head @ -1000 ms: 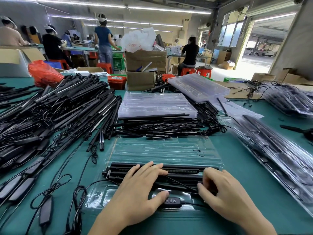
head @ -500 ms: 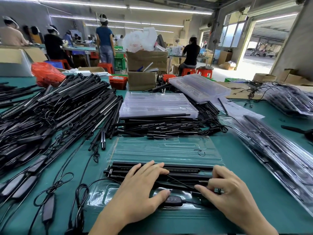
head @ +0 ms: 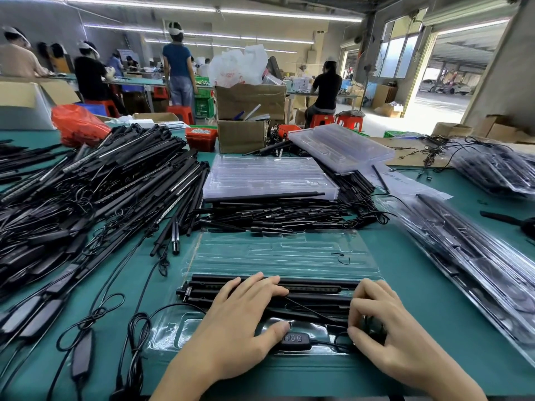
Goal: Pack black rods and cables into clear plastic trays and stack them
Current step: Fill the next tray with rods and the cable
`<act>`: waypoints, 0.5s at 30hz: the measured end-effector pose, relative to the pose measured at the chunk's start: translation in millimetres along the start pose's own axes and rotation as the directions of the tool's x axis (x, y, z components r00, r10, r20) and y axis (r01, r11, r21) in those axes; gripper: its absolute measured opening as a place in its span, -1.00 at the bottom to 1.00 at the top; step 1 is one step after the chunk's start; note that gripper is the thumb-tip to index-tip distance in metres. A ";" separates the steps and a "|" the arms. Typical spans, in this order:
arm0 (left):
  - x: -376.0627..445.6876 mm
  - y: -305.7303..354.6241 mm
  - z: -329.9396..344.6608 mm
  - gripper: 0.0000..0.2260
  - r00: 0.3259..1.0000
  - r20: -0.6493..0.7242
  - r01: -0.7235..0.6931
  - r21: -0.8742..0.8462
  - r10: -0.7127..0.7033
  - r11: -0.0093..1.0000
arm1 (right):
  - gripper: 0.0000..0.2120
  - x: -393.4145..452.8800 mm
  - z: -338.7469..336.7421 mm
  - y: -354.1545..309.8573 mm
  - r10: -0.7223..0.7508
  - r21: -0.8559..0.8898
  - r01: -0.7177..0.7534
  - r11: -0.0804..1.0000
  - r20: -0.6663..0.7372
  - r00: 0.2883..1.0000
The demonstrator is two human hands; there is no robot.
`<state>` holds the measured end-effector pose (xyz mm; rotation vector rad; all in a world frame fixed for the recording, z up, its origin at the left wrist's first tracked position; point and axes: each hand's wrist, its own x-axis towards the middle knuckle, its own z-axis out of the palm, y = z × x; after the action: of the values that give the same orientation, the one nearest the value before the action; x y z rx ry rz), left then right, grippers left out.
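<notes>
Fingers of the left hand [head: 246, 319] lie straight and flat across the black rods [head: 312, 290] seated in the near half of a clear plastic tray [head: 278, 253], pressing them down, while its thumb touches the tray beside an inline controller [head: 293, 340] with three small buttons. The right hand [head: 388, 331] sits at the rods' right end with its fingers curled round a small dark bundle of cable [head: 373, 328], thumb and fingertips pinching it just above the tray's lower pocket. A thin cable runs from the controller toward that bundle. The tray rests on a green table [head: 405, 285], and its far half shows only bare moulded channels.

Just beyond the tray lies a loose row of thin rods and cables [head: 289, 218], and behind that a stack of unfilled clear trays [head: 269, 178], with a second such stack [head: 341, 146] tilted to its right. A large heap of black rods with tangled leads [head: 95, 192] covers the table's left side, and several cables [head: 86, 322] trail from it toward the near edge. Filled trays [head: 477, 261] lean in an overlapping row along the right. Cardboard boxes [head: 249, 117] and a red plastic bag [head: 78, 125] stand at the table's far edge, and other workers [head: 178, 68] are at benches farther back.
</notes>
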<state>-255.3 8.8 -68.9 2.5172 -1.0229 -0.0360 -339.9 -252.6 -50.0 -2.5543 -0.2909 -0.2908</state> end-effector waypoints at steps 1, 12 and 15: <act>-0.2 0.1 -0.3 -0.58 1.000 0.001 0.001 -0.001 -0.001 1.000 | -0.82 0.0 -1.0 0.8 0.005 0.016 -0.005 1.000 0.000 1.000; -0.4 0.0 0.7 -0.57 1.000 0.005 0.005 -0.020 -0.005 1.000 | -0.43 -2.4 -0.2 4.5 0.137 -0.115 -0.160 0.980 -0.188 0.973; -0.6 0.0 0.4 -0.57 1.000 0.003 0.006 -0.020 -0.006 1.000 | -0.35 -2.9 -0.5 6.5 0.188 -0.069 -0.209 0.975 -0.230 0.955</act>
<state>-255.8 9.0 -69.3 2.5031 -1.0108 -0.0514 -341.0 -258.7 -53.6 -2.5860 0.0660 -0.5184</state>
